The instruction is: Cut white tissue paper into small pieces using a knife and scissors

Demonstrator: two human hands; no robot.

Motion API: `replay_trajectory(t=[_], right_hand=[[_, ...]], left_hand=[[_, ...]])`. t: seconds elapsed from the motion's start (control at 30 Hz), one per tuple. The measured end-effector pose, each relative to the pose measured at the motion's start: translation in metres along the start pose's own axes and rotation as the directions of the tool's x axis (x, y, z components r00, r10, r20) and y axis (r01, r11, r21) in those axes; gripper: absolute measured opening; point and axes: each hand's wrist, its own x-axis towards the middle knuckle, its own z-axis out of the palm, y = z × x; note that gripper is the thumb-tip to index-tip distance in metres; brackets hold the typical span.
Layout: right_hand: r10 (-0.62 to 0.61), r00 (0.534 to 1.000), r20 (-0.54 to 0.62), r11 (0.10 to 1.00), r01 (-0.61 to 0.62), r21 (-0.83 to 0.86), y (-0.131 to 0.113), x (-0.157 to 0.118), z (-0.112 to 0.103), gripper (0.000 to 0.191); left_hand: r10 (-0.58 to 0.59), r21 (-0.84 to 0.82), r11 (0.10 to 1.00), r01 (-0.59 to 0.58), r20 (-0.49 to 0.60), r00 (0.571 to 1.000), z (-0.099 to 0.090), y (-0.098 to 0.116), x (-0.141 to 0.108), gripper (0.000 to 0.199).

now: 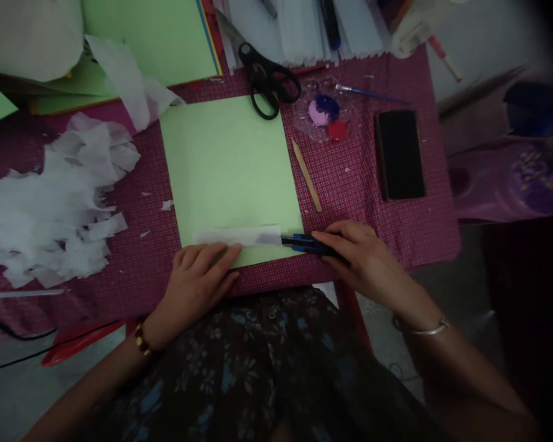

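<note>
A narrow folded strip of white paper (235, 235) lies along the near edge of a pale green sheet (230, 166). My left hand (200, 273) rests flat with fingers extended, its fingertips on the strip's lower edge. In my right hand (362, 258) is a blue and black utility knife (308, 243), gripped by the handle. Its blade points left and reaches the strip's right end; whether it sits inside the fold I cannot tell.
Black-handled scissors (267, 80) overlap the sheet's far edge. Right of it lie a wooden stick (306, 176), a paint palette (311, 123), a paintbrush (373, 94) and a black phone (400, 155). White paper scraps (50, 209) are heaped at left.
</note>
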Motion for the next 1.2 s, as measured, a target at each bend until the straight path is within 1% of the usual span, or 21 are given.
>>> replay_trajectory(t=[0.2,0.27,0.47,0.6,0.7,0.77,0.83,0.9,0.93,0.97,1.0,1.07,1.1,1.13,1.2], right_hand=[[-0.039,0.999,0.031,0.999,0.039,-0.002,-0.008,0.015,0.002,0.047],[-0.039,0.999,0.036,0.999,0.039,-0.009,-0.009,0.017,0.001,0.047],[-0.015,1.000,0.020,1.000,0.015,-0.022,-0.011,0.013,-0.001,0.045],[-0.010,1.000,0.021,1.000,0.010,0.002,-0.015,0.011,0.004,0.045],[-0.005,1.000,0.004,1.000,0.005,0.006,-0.018,0.012,0.008,0.043],[0.005,1.000,-0.003,1.000,-0.005,0.008,-0.020,0.012,0.008,0.040],[0.013,1.000,-0.006,1.000,-0.013,0.017,-0.020,0.012,0.008,0.040],[0.015,1.000,-0.010,1.000,-0.014,0.026,-0.020,0.011,0.008,0.039],[0.015,1.000,-0.011,1.000,-0.014,0.027,-0.021,0.010,0.008,0.038],[0.016,1.000,-0.010,1.000,-0.016,0.026,-0.021,0.009,0.008,0.038],[0.018,1.000,-0.009,1.000,-0.018,0.025,-0.021,0.009,0.008,0.037],[0.022,1.000,-0.002,0.999,-0.022,0.027,-0.021,0.008,0.007,0.036],[0.023,1.000,0.000,0.999,-0.023,0.031,-0.021,0.008,0.007,0.037],[0.023,1.000,0.002,0.999,-0.023,0.037,-0.020,0.008,0.006,0.038],[0.021,1.000,0.006,0.999,-0.021,0.046,-0.020,0.007,0.005,0.038]], left_hand=[[-0.003,-0.044,0.999,0.002,-0.021,1.000,0.004,0.000,-0.001,0.039],[0.004,-0.030,1.000,-0.005,-0.024,1.000,0.004,0.000,-0.001,0.039],[0.035,0.039,0.999,-0.035,-0.016,0.999,0.002,0.000,0.002,0.038],[0.055,0.052,0.997,-0.055,0.011,0.998,0.000,-0.001,0.006,0.038],[0.048,0.049,0.998,-0.049,0.019,0.999,0.000,-0.004,0.006,0.038],[0.050,0.018,0.999,-0.050,0.016,0.999,-0.003,-0.007,0.006,0.035],[0.061,-0.031,0.998,-0.061,-0.004,0.998,-0.009,-0.010,0.010,0.027],[0.068,-0.088,0.993,-0.073,-0.066,0.996,-0.017,-0.013,0.022,0.019],[0.073,-0.115,0.990,-0.084,-0.097,0.993,-0.020,-0.014,0.031,0.018],[0.080,-0.141,0.985,-0.096,-0.120,0.990,-0.023,-0.014,0.042,0.021],[0.106,-0.164,0.978,-0.125,-0.118,0.987,-0.024,-0.014,0.055,0.030],[0.183,-0.165,0.969,-0.182,-0.006,0.983,-0.022,-0.014,0.080,0.054],[0.218,-0.157,0.964,-0.215,0.003,0.976,-0.019,-0.015,0.091,0.060],[0.243,-0.143,0.962,-0.234,0.053,0.969,-0.016,-0.016,0.101,0.063],[0.279,-0.119,0.956,-0.267,0.103,0.955,-0.007,-0.018,0.116,0.063]])
